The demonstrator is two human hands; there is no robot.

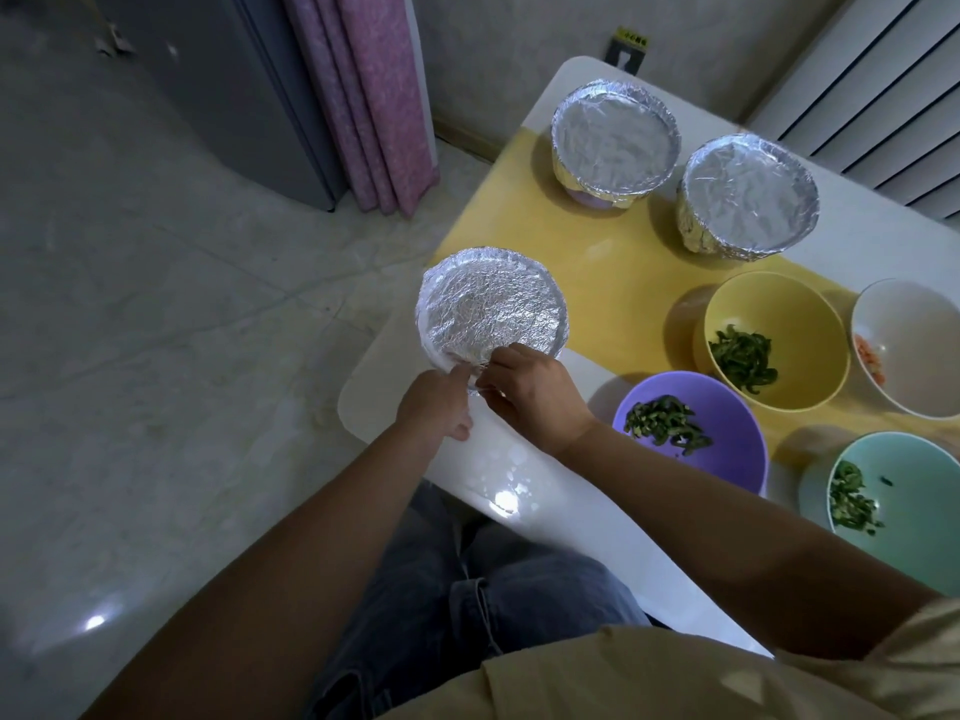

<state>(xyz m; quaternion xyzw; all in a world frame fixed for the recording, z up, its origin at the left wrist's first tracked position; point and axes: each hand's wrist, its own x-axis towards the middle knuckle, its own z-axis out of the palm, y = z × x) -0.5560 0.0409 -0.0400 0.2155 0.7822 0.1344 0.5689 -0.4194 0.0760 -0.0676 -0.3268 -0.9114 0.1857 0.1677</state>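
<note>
In the middle of the frame, at the left edge of the table (519,459), pinching the foil (491,309) at the lower rim of the bowl (428,348) with left hand (434,402) and right hand (535,394), fingers curled on it.

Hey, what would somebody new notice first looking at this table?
Probably the shiny foil-covered bowl at the near left corner of the table, with the left hand and right hand pinching its foil edge. Two more foil-wrapped bowls sit at the far end. On the right, the yellow bowl, purple bowl and teal bowl hold chopped greens.
</note>
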